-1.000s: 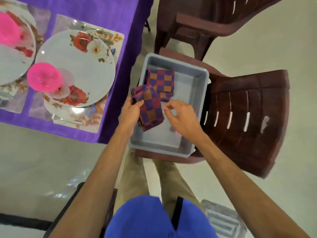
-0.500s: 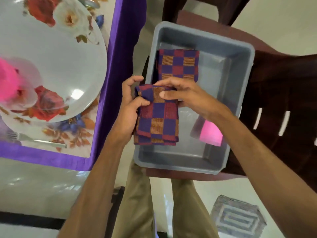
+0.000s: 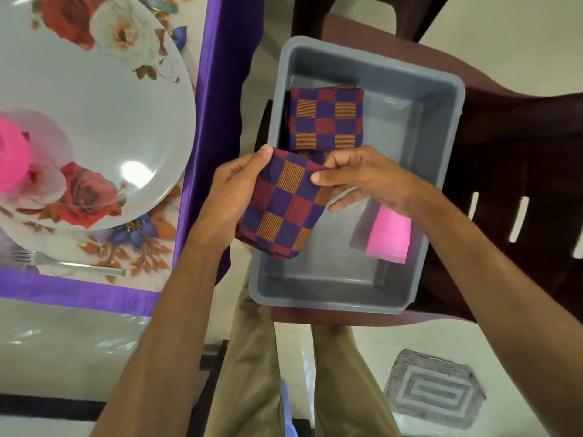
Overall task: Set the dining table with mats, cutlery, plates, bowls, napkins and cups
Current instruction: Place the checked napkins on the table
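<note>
A folded checked napkin (image 3: 280, 206) in purple, red and orange hangs above the grey tub (image 3: 441, 171). My left hand (image 3: 233, 190) grips its left edge, thumb on top. My right hand (image 3: 366, 178) pinches its upper right corner. A second folded checked napkin (image 3: 326, 119) lies in the far part of the tub. On the table to the left, a white floral plate (image 3: 94, 105) carries a pink cup (image 3: 11, 159) and sits on a floral mat (image 3: 142, 244), with a fork (image 3: 69, 263) in front.
The tub rests on a dark brown chair (image 3: 511, 171); a pink piece (image 3: 389, 234) lies inside it at the right. The purple tablecloth edge (image 3: 217, 89) hangs just left of the tub. A grey patterned pad (image 3: 435, 392) lies on the floor.
My view moved closer to the tub. The napkin has come up and tilted, with my right hand shifting from lying across its top to pinching its upper right corner.
</note>
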Demonstrator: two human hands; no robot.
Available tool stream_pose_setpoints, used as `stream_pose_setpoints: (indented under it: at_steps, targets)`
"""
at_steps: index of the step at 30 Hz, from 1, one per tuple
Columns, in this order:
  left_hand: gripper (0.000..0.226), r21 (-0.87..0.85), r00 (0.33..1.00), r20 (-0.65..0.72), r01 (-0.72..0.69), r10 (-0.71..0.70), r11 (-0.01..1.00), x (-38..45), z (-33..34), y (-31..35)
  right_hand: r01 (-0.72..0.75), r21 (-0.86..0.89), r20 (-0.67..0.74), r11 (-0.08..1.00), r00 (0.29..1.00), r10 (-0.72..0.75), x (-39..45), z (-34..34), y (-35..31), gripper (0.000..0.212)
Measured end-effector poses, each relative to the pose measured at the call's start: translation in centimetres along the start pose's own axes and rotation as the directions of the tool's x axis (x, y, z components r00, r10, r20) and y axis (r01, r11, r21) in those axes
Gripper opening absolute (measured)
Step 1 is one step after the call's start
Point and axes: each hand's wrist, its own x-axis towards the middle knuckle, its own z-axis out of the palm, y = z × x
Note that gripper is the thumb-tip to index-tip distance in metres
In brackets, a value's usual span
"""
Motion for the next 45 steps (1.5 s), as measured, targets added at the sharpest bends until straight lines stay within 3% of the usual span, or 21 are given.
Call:
stream_pose_setpoints:
  at_steps: [3, 4, 6, 8, 13, 14, 18, 20, 21, 23, 24, 26, 28, 30, 36, 38, 40, 43, 45]
  targets:
    - [0.035, -0.022, 0.993, 0.104, 0.053, -0.051, 0.998, -0.1, -0.1, 0.7, -0.012, 0.129, -0.041, 0.992, 0.999, 0.017, 0.4, 0.1, -0.1, 0.012]
    - [0.036, -0.015, 0.990, 0.118, 0.076, -0.074, 0.997, -0.2, 0.1, 1.0, -0.011, 0.206, -0.022, 0.978, 1.000, 0.016, 0.6, 0.3, -0.2, 0.020]
    - [0.036, 0.008, 0.992, 0.092, 0.086, -0.086, 0.996, -0.2, 0.3, 1.4, 0.004, 0.313, 0.029, 0.950, 0.999, -0.014, 0.7, 0.5, -0.2, 0.035]
    - [0.032, 0.001, 0.998, 0.049, 0.030, -0.030, 1.000, 0.1, 0.5, 1.3, 0.015, 0.328, 0.031, 0.944, 0.999, -0.027, 0.8, 0.4, 0.0, 0.036]
    - [0.024, -0.007, 0.990, -0.117, -0.083, 0.082, 0.996, 0.6, 0.1, -0.2, 0.027, 0.142, -0.119, 0.989, 0.993, -0.010, 1.3, 0.3, 0.9, 0.013]
    - [0.025, 0.012, 0.987, -0.128, -0.096, 0.096, 0.995, 0.7, 0.0, -0.6, 0.020, 0.096, -0.166, 0.995, 0.986, -0.003, 1.5, 0.4, 1.2, 0.020]
    - [0.046, 0.044, 0.994, 0.050, 0.099, -0.101, 0.994, 0.8, -0.5, -1.1, 0.085, 0.090, -0.293, 0.992, 0.955, -0.055, 2.0, 1.4, 2.2, 0.031]
    - [0.042, 0.069, 0.982, 0.094, 0.160, -0.166, 0.985, 1.0, -1.0, -1.3, 0.133, 0.072, -0.354, 0.989, 0.930, -0.099, 2.6, 1.6, 2.5, 0.029]
    - [0.038, 0.045, 0.985, 0.067, 0.157, -0.159, 0.987, 1.1, -1.3, -1.4, 0.161, -0.023, -0.419, 0.987, 0.895, -0.156, 3.1, 1.3, 2.7, 0.029]
    - [0.035, -0.034, 0.993, -0.036, 0.108, -0.109, 0.994, 1.2, -2.0, -1.5, 0.151, -0.474, -0.499, 0.867, 0.765, -0.407, 4.7, -0.3, 3.2, 0.042]
    - [0.035, -0.050, 0.994, -0.080, 0.076, -0.080, 0.996, 1.3, -2.2, -1.5, 0.072, -0.702, -0.438, 0.709, 0.741, -0.509, 5.7, -1.4, 3.4, 0.056]
    - [0.034, -0.055, 0.992, -0.121, 0.033, -0.040, 0.998, 1.3, -2.1, -1.7, -0.077, -0.916, -0.270, 0.393, 0.843, -0.465, 7.8, -3.3, 3.8, 0.089]
    - [0.032, -0.088, 0.985, -0.172, 0.000, -0.015, 0.996, 1.2, -1.7, -2.1, -0.133, -0.970, -0.196, 0.201, 0.921, -0.335, 9.5, -4.1, 4.0, 0.103]
    - [0.031, -0.131, 0.968, -0.250, -0.029, -0.005, 0.991, 1.3, -1.2, -2.3, -0.160, -0.981, -0.188, 0.107, 0.913, -0.362, 10.5, -4.1, 4.2, 0.092]
    - [0.034, -0.149, 0.944, -0.329, -0.029, -0.022, 0.988, 1.7, -0.2, -3.0, -0.269, -0.963, -0.259, 0.024, 0.895, -0.362, 11.7, -3.4, 3.1, 0.075]
    - [0.034, -0.164, 0.935, -0.355, -0.048, -0.014, 0.985, 1.8, -0.1, -3.0, -0.230, -0.969, -0.244, 0.085, 0.864, -0.441, 12.0, -3.7, 2.6, 0.049]
    - [0.033, -0.173, 0.930, -0.368, -0.068, 0.000, 0.983, 1.7, 0.1, -2.7, -0.177, -0.936, -0.318, 0.305, 0.798, -0.512, 11.3, -4.7, 1.6, 0.035]
    - [0.033, -0.201, 0.935, -0.353, -0.093, 0.016, 0.975, 1.4, 0.5, -2.2, -0.058, -0.751, -0.484, 0.658, 0.726, -0.489, 7.8, -6.6, 0.2, 0.024]
    - [0.033, -0.201, 0.947, -0.321, -0.100, 0.031, 0.974, 1.4, 0.9, -1.7, 0.106, -0.493, -0.513, 0.863, 0.766, -0.388, 4.8, -6.6, -0.1, 0.018]
